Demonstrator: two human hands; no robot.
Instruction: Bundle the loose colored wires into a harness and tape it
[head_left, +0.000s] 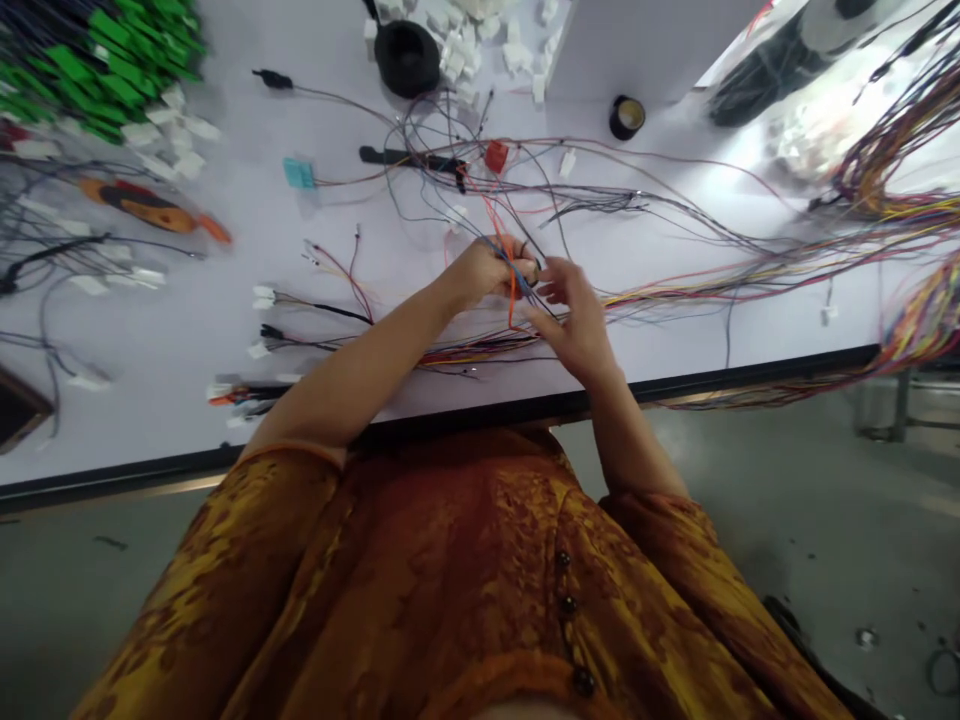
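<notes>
My left hand [491, 270] is closed around a bunch of thin wires [517, 268], an orange and a blue one among them, with something dark at its fingertips. Close by on the right, my right hand [574, 320] has its fingers apart beside the same wires; it is slightly blurred, and whether it touches them I cannot tell. Above the hands lie a red connector [496, 156], a black taped branch [412, 158] and a light blue connector [299, 173]. A long harness of coloured wires [675, 285] runs off to the right.
A roll of black tape [407, 58] and white connectors [517, 55] lie at the back. Green connectors [124, 60] and orange-handled pliers [146, 207] are at the left. A small dark round container [626, 117] stands at back right. The table's black edge [480, 415] runs before me.
</notes>
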